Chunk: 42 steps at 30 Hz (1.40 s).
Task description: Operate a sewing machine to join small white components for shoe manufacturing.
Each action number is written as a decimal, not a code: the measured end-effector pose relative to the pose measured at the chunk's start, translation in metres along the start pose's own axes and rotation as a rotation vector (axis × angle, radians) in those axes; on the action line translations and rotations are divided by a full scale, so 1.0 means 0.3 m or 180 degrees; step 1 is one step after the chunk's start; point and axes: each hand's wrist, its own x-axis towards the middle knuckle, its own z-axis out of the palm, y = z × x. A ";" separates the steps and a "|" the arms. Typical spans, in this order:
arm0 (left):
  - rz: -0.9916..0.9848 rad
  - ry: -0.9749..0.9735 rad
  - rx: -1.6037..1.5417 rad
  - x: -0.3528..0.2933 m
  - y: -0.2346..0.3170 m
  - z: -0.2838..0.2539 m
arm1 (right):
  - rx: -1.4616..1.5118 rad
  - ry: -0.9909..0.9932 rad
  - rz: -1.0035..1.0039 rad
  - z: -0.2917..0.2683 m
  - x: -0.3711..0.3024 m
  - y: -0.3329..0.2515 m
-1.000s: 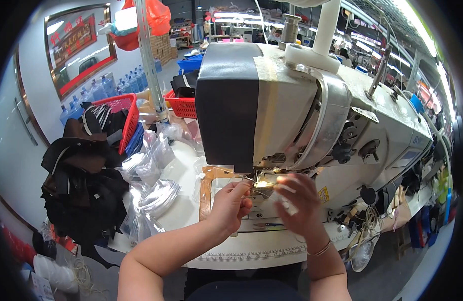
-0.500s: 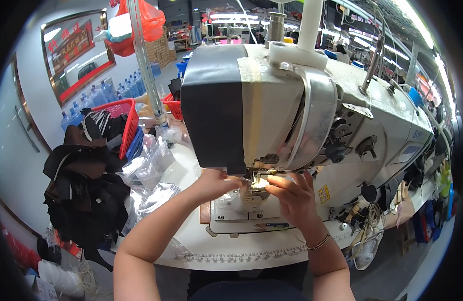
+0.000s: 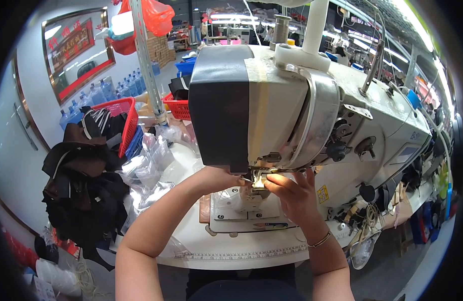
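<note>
A large sewing machine [image 3: 281, 95] with a dark cover on its left end stands right in front of me. Its lit needle area [image 3: 258, 180] lies between my fingertips. My left hand [image 3: 217, 179] comes in from the left, partly under the machine head, with its fingers closed at the needle. On the other side, my right hand [image 3: 292, 195] has its fingertips pressed together next to the presser foot. Whatever either hand holds is too small or hidden to make out. Below them is the machine's metal bed [image 3: 239, 213], with a small pointed tool [image 3: 271, 224] lying near its front edge.
Dark fabric or leather pieces [image 3: 83, 200] hang in a heap at the left. Clear plastic bags [image 3: 146, 160] lie on the white tabletop [image 3: 226, 257], near a red basket [image 3: 132, 125]. Cords and scraps [image 3: 369, 215] gather at the right. A metal post [image 3: 148, 65] rises behind.
The view has shifted slightly, so the machine sits a little farther right. Both hands stay at the needle, with the right fingertips slightly closer to it.
</note>
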 end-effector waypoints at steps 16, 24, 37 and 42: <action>-0.0945 -0.0604 -0.1809 0.044 -0.116 -0.034 | 0.0756 -0.0257 0.0499 0.064 0.001 0.084; -0.1041 -0.0088 -0.2509 0.003 -0.131 0.063 | 0.0367 0.0128 -0.0174 0.046 -0.046 -0.086; -0.0602 0.0236 -0.2756 -0.026 -0.139 0.121 | 0.0020 0.0404 -0.0220 0.066 -0.022 -0.093; -0.0722 0.0314 -0.2822 -0.037 -0.129 0.137 | 0.0147 0.0311 -0.0071 0.050 -0.017 -0.073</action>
